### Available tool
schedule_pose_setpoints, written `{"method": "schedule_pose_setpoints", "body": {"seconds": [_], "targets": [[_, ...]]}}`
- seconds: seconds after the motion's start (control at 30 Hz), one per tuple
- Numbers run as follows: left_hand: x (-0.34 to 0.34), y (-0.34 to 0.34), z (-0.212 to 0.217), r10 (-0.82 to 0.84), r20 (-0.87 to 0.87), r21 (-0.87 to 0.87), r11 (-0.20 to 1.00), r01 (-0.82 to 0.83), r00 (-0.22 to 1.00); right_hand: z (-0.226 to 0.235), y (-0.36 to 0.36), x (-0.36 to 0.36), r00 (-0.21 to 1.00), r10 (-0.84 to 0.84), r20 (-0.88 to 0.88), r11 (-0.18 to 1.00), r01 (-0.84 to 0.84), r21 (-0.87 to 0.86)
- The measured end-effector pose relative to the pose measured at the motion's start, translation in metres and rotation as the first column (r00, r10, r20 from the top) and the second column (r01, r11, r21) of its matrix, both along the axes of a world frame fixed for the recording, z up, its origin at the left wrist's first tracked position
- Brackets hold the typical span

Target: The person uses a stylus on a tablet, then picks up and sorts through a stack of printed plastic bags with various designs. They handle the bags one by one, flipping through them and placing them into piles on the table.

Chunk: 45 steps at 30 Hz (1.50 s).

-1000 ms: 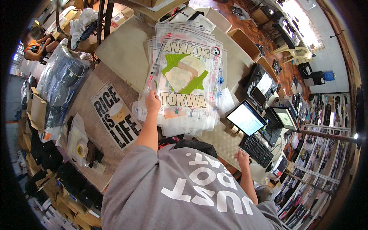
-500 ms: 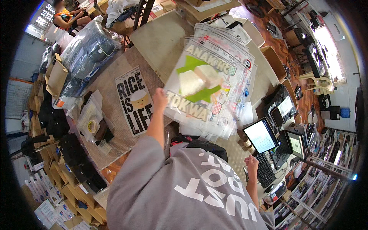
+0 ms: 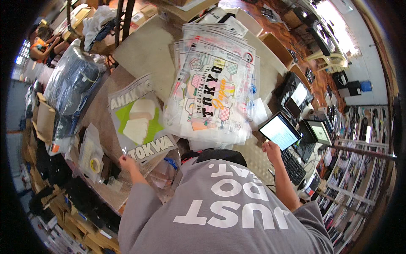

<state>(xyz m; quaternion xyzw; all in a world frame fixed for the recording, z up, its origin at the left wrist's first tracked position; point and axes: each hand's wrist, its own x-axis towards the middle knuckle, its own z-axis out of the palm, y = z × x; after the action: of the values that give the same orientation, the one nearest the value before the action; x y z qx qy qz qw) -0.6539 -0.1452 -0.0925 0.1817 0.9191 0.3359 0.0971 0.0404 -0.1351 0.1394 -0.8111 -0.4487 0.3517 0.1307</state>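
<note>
My left hand [image 3: 126, 161] pinches the lower left corner of a printed film sheet [image 3: 136, 114], which has grey lettering and a white-and-green block picture. The sheet lies at the left of the table, on top of where another print was. To its right is a stack of clear printed film sheets [image 3: 211, 97]; the top one has dark and orange lettering among colourful small pictures. Beside the tablet-like screen [image 3: 280, 131], my right hand [image 3: 270, 149] is raised with fingers curled in, and nothing shows in it.
A roll of tape [image 3: 96, 165] sits on plastic at the table's left. Plastic-wrapped dark bundles [image 3: 72, 80] stand farther left. At right are a keyboard [image 3: 289, 166] and a second screen [image 3: 319, 132]. Shelves [image 3: 359, 169] line the right side. A person [image 3: 42, 47] sits far left.
My left hand has carried the green-and-white print from over the stack leftward, and it now covers the black-lettered print. Another design shows on the stack. My right hand has moved up beside the screen.
</note>
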Motion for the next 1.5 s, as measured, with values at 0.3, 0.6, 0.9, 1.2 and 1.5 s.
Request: {"method": "schedule_pose_setpoints", "body": {"seconds": [0.3,0.6,0.9,1.2,1.5], "targets": [[0.032,0.016,-0.004,-0.187,-0.074,-0.416,0.899,0.140,0.980,0.004,-0.023,-0.029,0.996,0.018,0.083,0.995,-0.010,-0.096],[0.277,0.172,0.076,-0.850,-0.097,0.054,0.516,0.855,0.518,0.000,-0.062,-0.032,0.993,-0.017,0.114,0.983,0.038,-0.180],[0.333,0.168,0.113,-0.818,-0.198,-0.183,0.572,0.800,0.540,-0.016,-0.113,-0.023,0.982,-0.171,0.075,0.976,0.179,-0.123],[0.306,0.189,0.098,-0.787,-0.044,0.011,0.616,0.788,0.615,-0.037,-0.123,-0.013,0.967,-0.254,0.000,0.961,0.253,-0.107],[0.282,0.227,0.101,-0.662,-0.087,0.285,0.700,0.655,0.745,-0.029,-0.106,-0.018,0.970,-0.243,-0.019,0.965,0.240,-0.108]]}}
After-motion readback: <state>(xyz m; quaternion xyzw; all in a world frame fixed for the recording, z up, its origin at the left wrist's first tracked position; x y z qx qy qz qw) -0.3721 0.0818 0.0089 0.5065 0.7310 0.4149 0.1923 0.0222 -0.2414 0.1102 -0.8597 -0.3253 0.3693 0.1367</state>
